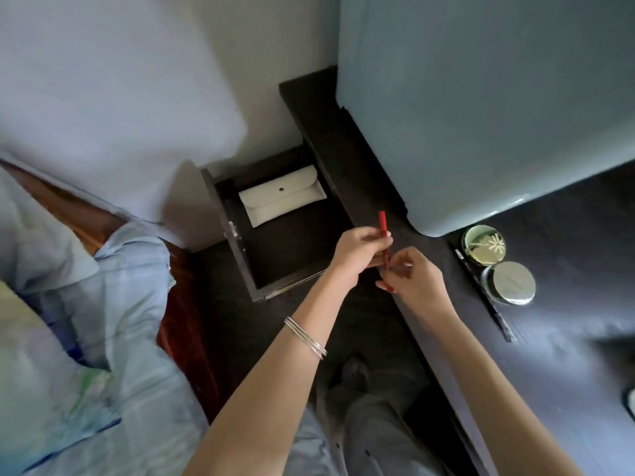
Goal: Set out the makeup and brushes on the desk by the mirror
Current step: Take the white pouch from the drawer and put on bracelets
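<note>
The red pencil (383, 235) you hold looks thin, stiff and light, with a smooth barrel that could slip, so I'd keep your pinch near its middle rather than at the tip. Its long axis runs nearly straight away from you, upper end toward the mirror (481, 97), above the gap between the open drawer (275, 242) and the desk (567, 235). Your left hand (359, 247) curls round its upper half while your right hand (410, 273) pinches its lower end.
</note>
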Available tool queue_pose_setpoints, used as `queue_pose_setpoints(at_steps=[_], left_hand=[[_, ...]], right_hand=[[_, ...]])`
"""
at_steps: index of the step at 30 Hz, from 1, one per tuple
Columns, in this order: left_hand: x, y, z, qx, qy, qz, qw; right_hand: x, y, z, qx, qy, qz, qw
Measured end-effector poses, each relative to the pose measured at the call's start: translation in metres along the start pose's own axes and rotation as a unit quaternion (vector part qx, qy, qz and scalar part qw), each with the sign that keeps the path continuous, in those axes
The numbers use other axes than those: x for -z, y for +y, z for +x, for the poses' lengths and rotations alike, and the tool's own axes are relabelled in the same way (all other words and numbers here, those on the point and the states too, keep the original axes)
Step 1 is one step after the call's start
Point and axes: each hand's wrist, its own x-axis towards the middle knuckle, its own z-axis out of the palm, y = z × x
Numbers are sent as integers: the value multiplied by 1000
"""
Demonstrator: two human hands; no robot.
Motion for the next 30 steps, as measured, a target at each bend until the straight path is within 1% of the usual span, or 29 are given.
queue_pose_setpoints(at_steps=[3, 5, 7, 9, 11, 14, 18, 22, 26, 28, 30], left_hand=[[-47, -10, 0, 22, -15, 28, 999], [-75, -17, 1, 42, -23, 54, 997], [-98, -26, 3, 54, -9, 83, 995], [-115, -32, 4, 51, 5, 106, 993], [-126, -38, 6, 47, 27, 138, 989], [-135, -46, 8, 36, 52, 167, 984], [-137, -50, 7, 40, 67, 152, 985], [-138, -49, 6, 45, 57, 149, 986], [-132, -42, 2, 64, 41, 138, 987], [-123, -38, 1, 71, 49, 127, 988], [-108, -35, 1, 71, 67, 108, 989]], right_hand=[[39, 21, -11, -6, 36, -117, 992], [61, 36, -16, -15, 41, -160, 986], [77, 51, -18, -33, 47, -213, 975], [89, 61, -18, -57, 59, -271, 959], [95, 69, -16, -69, 67, -305, 947], [94, 79, -14, -70, 63, -306, 947], [91, 88, -14, -43, 77, -308, 947], [90, 89, -12, -28, 82, -300, 950], [85, 79, -9, 20, 103, -260, 960], [78, 69, -5, 43, 96, -241, 965], [68, 59, 2, 56, 71, -228, 969]])
